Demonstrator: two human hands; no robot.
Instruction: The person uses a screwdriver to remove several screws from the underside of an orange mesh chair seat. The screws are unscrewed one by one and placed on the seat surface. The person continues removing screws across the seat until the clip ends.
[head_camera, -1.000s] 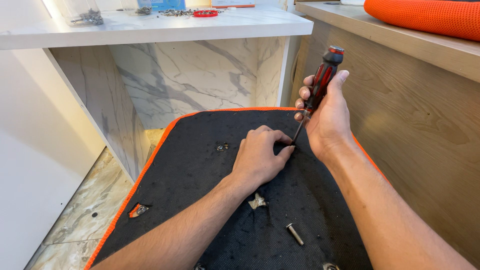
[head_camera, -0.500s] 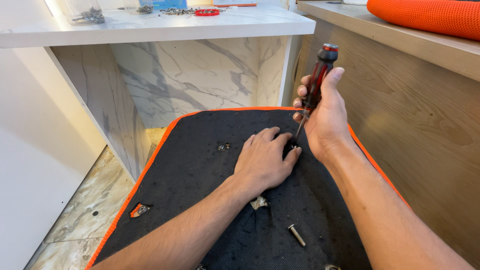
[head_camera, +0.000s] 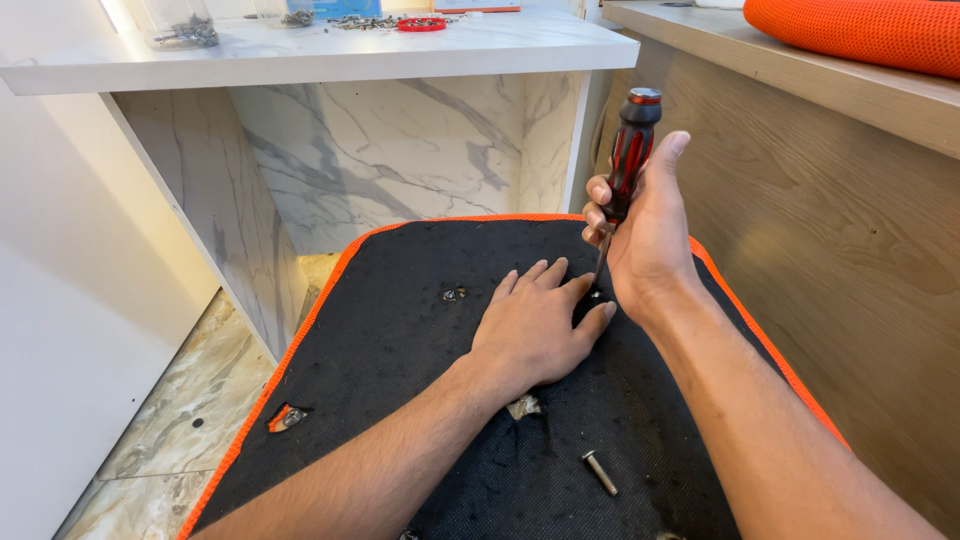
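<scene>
Loose bolt hole (head_camera: 287, 417) sat at the panel's left edge. My left hand (head_camera: 535, 325) lay flat on the black fabric panel (head_camera: 400, 350), fingers released and spread beside the screw (head_camera: 596, 296). My right hand (head_camera: 645, 230) was clenched around the red-black screwdriver (head_camera: 627, 155), upright, tip on that screw. A spare bolt (head_camera: 600, 472) lay on the panel nearer me.

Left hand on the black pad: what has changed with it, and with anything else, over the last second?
The left hand opened out: its curled fingers, pinched at the screwdriver tip, now lie flat on the black pad. The right hand keeps its grip on the upright screwdriver, tip still at the same hole. The loose bolt lies where it was.
</scene>
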